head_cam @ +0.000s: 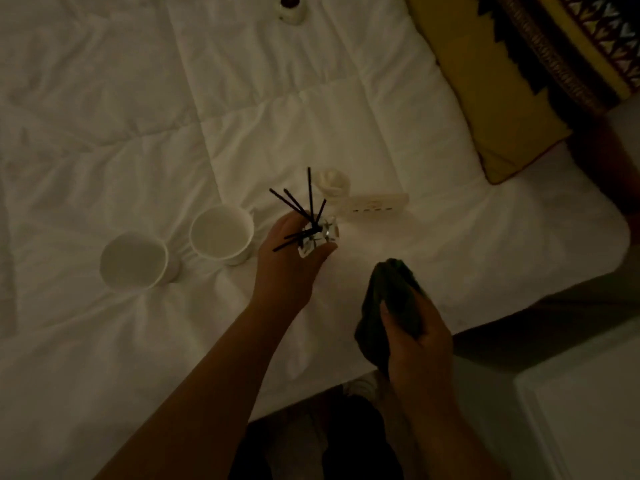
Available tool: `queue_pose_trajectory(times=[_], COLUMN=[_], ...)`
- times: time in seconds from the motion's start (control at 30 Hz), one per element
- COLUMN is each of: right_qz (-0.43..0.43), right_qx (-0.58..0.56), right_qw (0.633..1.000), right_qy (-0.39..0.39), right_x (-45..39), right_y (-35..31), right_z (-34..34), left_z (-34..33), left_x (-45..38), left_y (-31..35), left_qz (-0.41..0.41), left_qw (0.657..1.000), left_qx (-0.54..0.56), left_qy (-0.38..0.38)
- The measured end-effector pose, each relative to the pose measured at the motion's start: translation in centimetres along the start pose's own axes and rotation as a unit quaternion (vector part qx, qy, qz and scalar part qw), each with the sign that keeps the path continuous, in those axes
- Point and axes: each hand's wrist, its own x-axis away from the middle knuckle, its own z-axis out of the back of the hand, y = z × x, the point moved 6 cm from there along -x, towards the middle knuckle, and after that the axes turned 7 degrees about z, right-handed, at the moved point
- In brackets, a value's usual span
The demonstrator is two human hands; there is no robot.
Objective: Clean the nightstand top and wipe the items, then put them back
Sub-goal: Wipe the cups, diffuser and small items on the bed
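Observation:
My left hand (pixel 289 258) grips a small clear glass reed diffuser (pixel 320 235) with several black sticks, just above the white bed cover. My right hand (pixel 419 344) holds a bunched dark green cloth (pixel 394 296) to the right of it, apart from the diffuser. Two white cups (pixel 135 261) (pixel 221 233) stand on the cover left of the diffuser. Behind it lie a small white figure-like item (pixel 332 181) and a flat white card or box (pixel 375 202). A small jar with a dark top (pixel 290 8) sits far back on the bed.
The white quilted bed cover (pixel 138 116) fills most of the view. A yellow pillow (pixel 495 98) and a patterned pillow (pixel 581 39) lie at the right. A white surface corner (pixel 581 410) shows at the lower right. The room is dim.

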Motion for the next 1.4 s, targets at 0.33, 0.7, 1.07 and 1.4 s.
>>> queue_pose_trajectory(times=[0.33, 0.7, 1.07, 1.4], right_qz=[0.049, 0.037, 0.075, 0.091], right_qx=[0.044, -0.024, 0.016, 0.085], right_qw=[0.99, 0.995, 0.997, 0.992], right_qy=[-0.125, -0.093, -0.025, -0.021], right_x=[-3.7, -6.6, -8.2, -10.0], right_y=[0.9, -0.3, 0.0, -1.4], right_z=[4.7, 6.8, 9.8, 8.7], left_z=[-2.4, -3.4, -12.4, -10.8], left_x=[-2.2, 7.6, -2.6, -0.5], left_y=[-3.4, -1.7, 7.5, 8.7], left_qz=[0.046, 0.12, -0.046, 0.032], left_qw=[0.996, 0.972, 0.881, 0.996], left_qx=[-0.042, -0.185, -0.47, -0.059], left_qy=[0.064, 0.086, 0.005, -0.053])
